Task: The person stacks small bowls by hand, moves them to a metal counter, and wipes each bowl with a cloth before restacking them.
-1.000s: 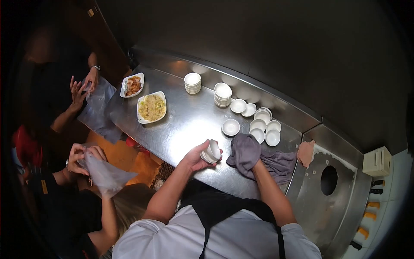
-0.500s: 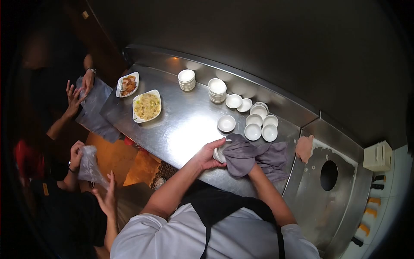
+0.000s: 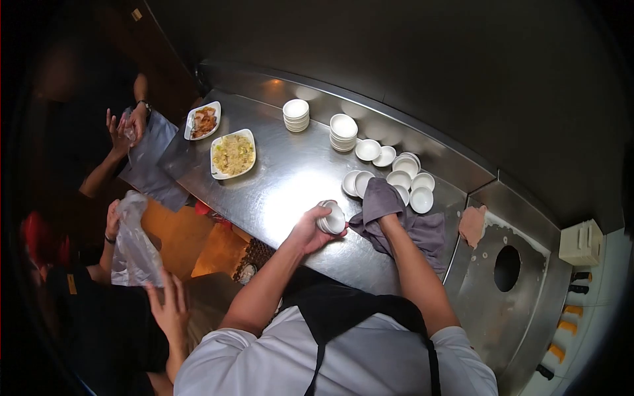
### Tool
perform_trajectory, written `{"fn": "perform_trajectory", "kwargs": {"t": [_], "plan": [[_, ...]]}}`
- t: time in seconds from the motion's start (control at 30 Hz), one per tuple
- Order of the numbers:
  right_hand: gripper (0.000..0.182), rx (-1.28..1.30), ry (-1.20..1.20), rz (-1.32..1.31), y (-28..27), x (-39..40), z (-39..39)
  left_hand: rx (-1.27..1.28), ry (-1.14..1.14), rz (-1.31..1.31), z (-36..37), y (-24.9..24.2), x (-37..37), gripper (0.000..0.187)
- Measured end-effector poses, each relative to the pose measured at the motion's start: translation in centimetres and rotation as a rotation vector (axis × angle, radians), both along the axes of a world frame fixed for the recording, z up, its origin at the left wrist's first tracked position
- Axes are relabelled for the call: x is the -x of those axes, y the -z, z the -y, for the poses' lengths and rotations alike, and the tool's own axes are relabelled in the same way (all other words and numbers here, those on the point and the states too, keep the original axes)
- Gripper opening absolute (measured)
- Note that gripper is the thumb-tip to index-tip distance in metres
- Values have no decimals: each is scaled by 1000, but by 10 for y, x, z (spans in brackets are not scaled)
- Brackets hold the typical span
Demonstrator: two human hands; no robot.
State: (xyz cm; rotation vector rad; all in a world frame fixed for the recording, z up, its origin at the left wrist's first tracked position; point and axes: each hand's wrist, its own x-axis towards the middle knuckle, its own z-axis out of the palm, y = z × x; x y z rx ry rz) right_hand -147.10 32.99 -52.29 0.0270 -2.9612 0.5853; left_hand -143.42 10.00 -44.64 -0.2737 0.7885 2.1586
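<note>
Steel desk (image 3: 284, 185) carries a plate of fried rice (image 3: 232, 154) and, just beside it toward the far left corner, a smaller plate of browned meat (image 3: 203, 121). Two stacks of white bowls (image 3: 295, 114) (image 3: 343, 132) stand along the back edge. Right of the desk, a pink rag (image 3: 471, 224) lies by a round hole (image 3: 507, 268); at left, other people handle clear plastic bags (image 3: 135, 247).

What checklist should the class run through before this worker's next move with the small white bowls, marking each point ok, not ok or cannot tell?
1. Left hand grips the small white bowls: ok.
2. Right hand holds the grey cloth: ok, though the cloth hides the hand itself.
3. Bare patch of steel counter beside the held bowls: ok.
4. Held bowls dry inside: cannot tell.
5. White plate of fried rice stands apart from the cloth: ok.
6. Stacked white bowls upright by the back wall: ok.
</note>
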Motion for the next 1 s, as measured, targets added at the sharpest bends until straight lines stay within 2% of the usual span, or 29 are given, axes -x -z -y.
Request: {"fn": "perform_trajectory", "kwargs": {"t": [0.03,0.1,0.2,0.27,0.3,0.33,0.4,0.47,0.53,0.57,0.67,0.73,0.77,0.8,0.83,0.87,0.9,0.93,1.0], "plan": [[30,-54,75,24,-27,-6,8,14,-1,0,-1,-3,1,43],[33,-139,79,103,-43,-17,13,14,6,33,0,-3,2,46],[52,-246,-3,240,-97,-42,22,-20,30,92,4,8,6,46],[63,-365,-92,223,-79,-54,17,-25,47,95,1,14,4,46],[68,-391,-104,181,-59,-62,12,9,-11,75,-4,8,1,45],[71,-346,-51,71,6,-66,1,-16,-111,99,-1,7,4,43],[74,-272,3,-24,37,-66,-4,-71,-294,150,0,10,16,39],[74,-216,11,6,16,-78,-6,-137,-515,60,18,17,47,42],[74,-162,28,37,-12,-93,-9,-57,-883,56,26,-13,69,45],[73,-147,29,38,-15,-96,-10,-77,-944,111,39,-16,81,45],[69,-107,28,21,-25,-101,-9,63,-945,63,46,-20,90,45],[64,-34,58,8,-40,-103,0,62,-702,89,30,-12,75,45],[62,-108,4,-65,-40,-102,1,100,-547,135,20,-5,66,46],[60,-186,-46,-141,-41,-102,3,22,-291,76,14,8,53,46],[58,-385,-172,-285,-31,-99,2,28,-70,32,3,13,38,43],[56,-583,-300,-428,-26,-97,1,102,30,72,-13,18,23,39],[48,-433,-291,-157,-42,-92,9,143,148,44,-25,9,7,36],[40,-291,-232,95,-58,-87,18,103,159,39,-41,-1,-6,36],[33,-111,-273,-124,-61,-89,17,43,280,10,-51,7,-8,37]]}}
